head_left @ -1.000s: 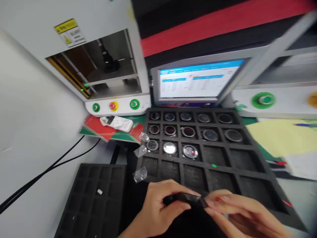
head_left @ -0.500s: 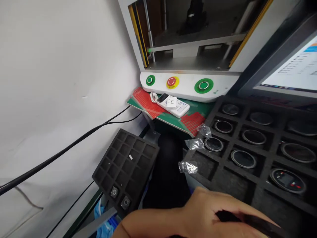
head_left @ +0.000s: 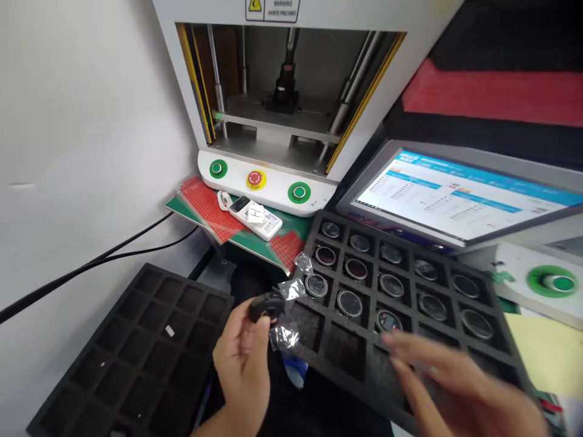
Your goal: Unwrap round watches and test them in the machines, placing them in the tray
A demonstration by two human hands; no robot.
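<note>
Pinching the black part (head_left: 263, 308), the left hand (head_left: 243, 358) now bears it alone; the right hand (head_left: 460, 373), blurred, has moved over the right tray (head_left: 345, 353), its grip unclear.

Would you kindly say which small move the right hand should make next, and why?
Perhaps steady the right hand by the red-marked disc: its fingers look blurred very near that disc, while the left hand holds a black part.

"WARNING HANDS PINCHING" on sign (head_left: 272, 10) fixed to white machine (head_left: 277, 182). "STOP" on yellow ring (head_left: 256, 187) around red button (head_left: 255, 178). "H" on white square (head_left: 255, 213). Lettering on monitor screen (head_left: 449, 194) too small to read.
</note>
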